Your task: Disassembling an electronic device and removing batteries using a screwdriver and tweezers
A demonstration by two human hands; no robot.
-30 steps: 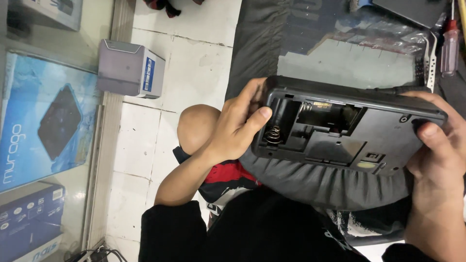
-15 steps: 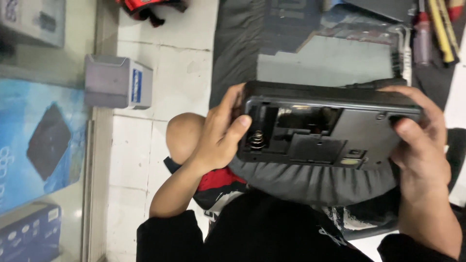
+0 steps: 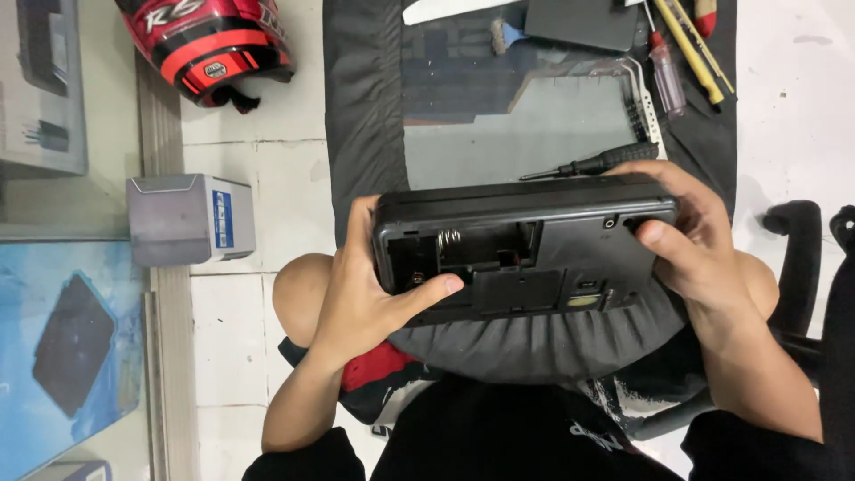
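I hold a black box-shaped electronic device [image 3: 570, 258] over my lap, its underside facing me. An open battery compartment [image 3: 463, 248] with a metal spring shows on its left part. My left hand [image 3: 365, 294] grips the device's left end, thumb laid across the lower edge of the compartment. My right hand [image 3: 690, 240] grips the right end, thumb pressed on the back panel and fingers curled over the top edge. The device's lower edge rests against dark grey cloth [image 3: 534, 343] on my lap.
A black mat [image 3: 365, 107] on the white tiled floor carries a black screwdriver [image 3: 592, 163], more screwdrivers [image 3: 677, 62] and a dark flat panel [image 3: 579, 22]. A red helmet [image 3: 209, 44] lies top left, a grey box [image 3: 187, 218] at left, a black chair arm [image 3: 797, 258] at right.
The view has tilted so the device sits lower and more level in frame. More of the mat, tools and helmet came into sight. Both hands kept their grip.
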